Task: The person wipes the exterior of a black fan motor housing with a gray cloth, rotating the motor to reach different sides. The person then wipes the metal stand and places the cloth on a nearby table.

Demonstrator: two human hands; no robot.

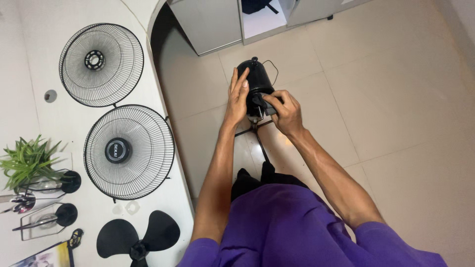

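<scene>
Nearest to you, on the white counter (29, 59) at the left, lies one black fan blade (136, 237), and beyond it two round wire grilles (129, 151), one nearer and one farther (101, 64). One green plant (27, 160) stands at the left edge near some clear holders. Farther out, over the tiled floor (396, 99), your two hands meet on the one black fan motor housing (255, 74), which sits on top of its stand. Your left hand (237, 99) lies flat against the left side of the housing, fingers straight and together, pressing but not wrapped around it. Your right hand (284, 111) is curled, fingertips closed on a small dark part at the near end of the housing; what exactly it pinches, I cannot tell. In my judgement, the housing could tip, because the flat hand only steadies it from one side, and the thin cable (272, 66) behind it could catch.
</scene>
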